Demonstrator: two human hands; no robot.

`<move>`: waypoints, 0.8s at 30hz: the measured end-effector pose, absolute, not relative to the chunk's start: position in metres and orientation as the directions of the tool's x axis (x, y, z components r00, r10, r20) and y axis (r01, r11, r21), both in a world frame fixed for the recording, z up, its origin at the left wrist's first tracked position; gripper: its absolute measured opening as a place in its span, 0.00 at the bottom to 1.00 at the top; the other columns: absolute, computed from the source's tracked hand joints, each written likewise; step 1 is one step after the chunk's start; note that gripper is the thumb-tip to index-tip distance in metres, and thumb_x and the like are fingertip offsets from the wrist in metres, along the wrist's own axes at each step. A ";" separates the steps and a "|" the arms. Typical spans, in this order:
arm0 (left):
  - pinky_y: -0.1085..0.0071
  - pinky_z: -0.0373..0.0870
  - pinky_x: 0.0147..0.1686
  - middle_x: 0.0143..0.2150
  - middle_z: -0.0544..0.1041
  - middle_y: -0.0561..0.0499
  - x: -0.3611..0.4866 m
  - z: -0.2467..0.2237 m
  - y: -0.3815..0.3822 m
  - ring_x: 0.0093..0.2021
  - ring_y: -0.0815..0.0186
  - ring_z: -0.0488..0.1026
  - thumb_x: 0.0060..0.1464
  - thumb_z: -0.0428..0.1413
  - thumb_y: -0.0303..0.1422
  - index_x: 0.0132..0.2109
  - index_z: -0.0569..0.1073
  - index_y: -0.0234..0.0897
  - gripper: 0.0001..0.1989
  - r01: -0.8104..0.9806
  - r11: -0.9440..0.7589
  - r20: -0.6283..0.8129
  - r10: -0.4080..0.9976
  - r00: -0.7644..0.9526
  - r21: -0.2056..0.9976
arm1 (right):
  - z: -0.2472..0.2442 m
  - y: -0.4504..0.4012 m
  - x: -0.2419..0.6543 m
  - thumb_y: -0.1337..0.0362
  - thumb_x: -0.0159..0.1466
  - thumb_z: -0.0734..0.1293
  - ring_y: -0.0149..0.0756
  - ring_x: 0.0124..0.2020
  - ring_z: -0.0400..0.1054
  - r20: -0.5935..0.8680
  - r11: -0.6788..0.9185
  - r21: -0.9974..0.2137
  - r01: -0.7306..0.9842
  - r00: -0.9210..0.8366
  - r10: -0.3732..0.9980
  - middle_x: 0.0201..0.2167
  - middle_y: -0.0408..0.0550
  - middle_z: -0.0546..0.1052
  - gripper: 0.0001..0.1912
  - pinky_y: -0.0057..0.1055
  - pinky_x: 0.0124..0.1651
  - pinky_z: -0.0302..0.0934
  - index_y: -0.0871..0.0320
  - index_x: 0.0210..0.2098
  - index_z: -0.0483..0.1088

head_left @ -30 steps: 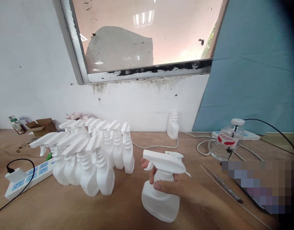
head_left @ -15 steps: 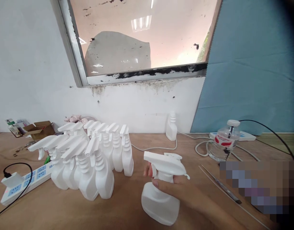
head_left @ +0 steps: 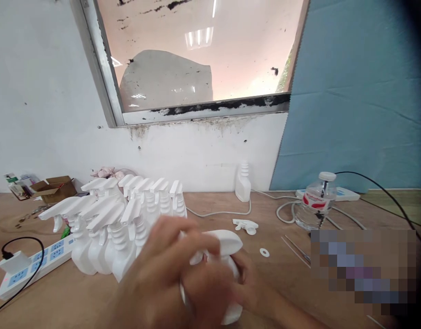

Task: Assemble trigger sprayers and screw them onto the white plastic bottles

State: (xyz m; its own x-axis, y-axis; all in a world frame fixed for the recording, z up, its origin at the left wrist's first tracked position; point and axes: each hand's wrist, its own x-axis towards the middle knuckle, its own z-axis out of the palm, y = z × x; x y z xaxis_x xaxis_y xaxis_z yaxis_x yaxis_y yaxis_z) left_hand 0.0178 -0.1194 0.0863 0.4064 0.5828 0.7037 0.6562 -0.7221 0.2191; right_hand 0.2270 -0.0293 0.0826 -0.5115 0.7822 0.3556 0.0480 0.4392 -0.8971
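A white trigger spray bottle [head_left: 227, 242] is between my hands at the front of the table. My right hand [head_left: 249, 281] comes in from the lower right, closed around its neck. From the lower left, my left hand [head_left: 183, 274], with a ring on one finger, reaches across the sprayer's front. Its fingers are bent around the nozzle end, slightly blurred, and hide the trigger and most of the bottle body. Just behind the bottle lie a loose white sprayer part [head_left: 245, 226] and a flat white ring [head_left: 264, 252].
Several white spray bottles [head_left: 117, 246] stand grouped at left beside a power strip [head_left: 35, 267]. Farther back are an open cardboard box [head_left: 55, 189] and a bottle without a sprayer [head_left: 243, 187]. At right are a clear water bottle [head_left: 315, 205], thin sticks [head_left: 295, 250] and cables.
My left hand has come in from the lower left onto the sprayer's front. The held bottle has turned and shifted slightly left, uncovering the loose sprayer part and white ring.
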 end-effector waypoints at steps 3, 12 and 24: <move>0.57 0.64 0.49 0.54 0.70 0.45 0.042 0.163 -0.094 0.52 0.55 0.66 0.55 0.57 0.31 0.58 0.63 0.44 0.23 0.779 -0.590 0.645 0.684 0.341 0.214 | 0.075 -0.031 0.226 0.54 0.57 0.67 0.42 0.37 0.69 0.375 0.473 -0.881 0.020 -0.580 0.723 0.37 0.50 0.75 0.20 0.34 0.39 0.65 0.58 0.44 0.70; 0.66 0.58 0.34 0.28 0.71 0.53 0.034 0.186 -0.082 0.30 0.65 0.64 0.59 0.51 0.31 0.34 0.69 0.38 0.05 0.913 -0.408 0.687 0.669 0.282 0.024 | 0.027 -0.026 0.207 0.60 0.57 0.69 0.45 0.54 0.59 0.589 0.705 -0.701 0.110 -0.469 0.658 0.55 0.54 0.61 0.40 0.40 0.57 0.56 0.53 0.63 0.46; 0.63 0.57 0.35 0.28 0.67 0.50 -0.002 0.192 -0.069 0.35 0.59 0.63 0.54 0.50 0.29 0.28 0.61 0.39 0.07 0.981 -0.041 0.696 0.699 0.163 -0.188 | -0.022 -0.032 0.186 0.65 0.52 0.70 0.45 0.53 0.59 0.402 0.876 -0.443 0.190 -0.832 0.383 0.54 0.53 0.64 0.36 0.43 0.56 0.54 0.55 0.58 0.53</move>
State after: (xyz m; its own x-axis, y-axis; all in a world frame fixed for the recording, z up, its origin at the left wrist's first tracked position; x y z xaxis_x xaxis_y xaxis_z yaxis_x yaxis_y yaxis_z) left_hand -0.0020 -0.0687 0.1918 0.1628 0.6994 0.6959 0.9813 -0.0411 -0.1883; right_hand 0.1860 -0.0319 -0.0217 -0.8317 0.3830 0.4020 0.1896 0.8763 -0.4428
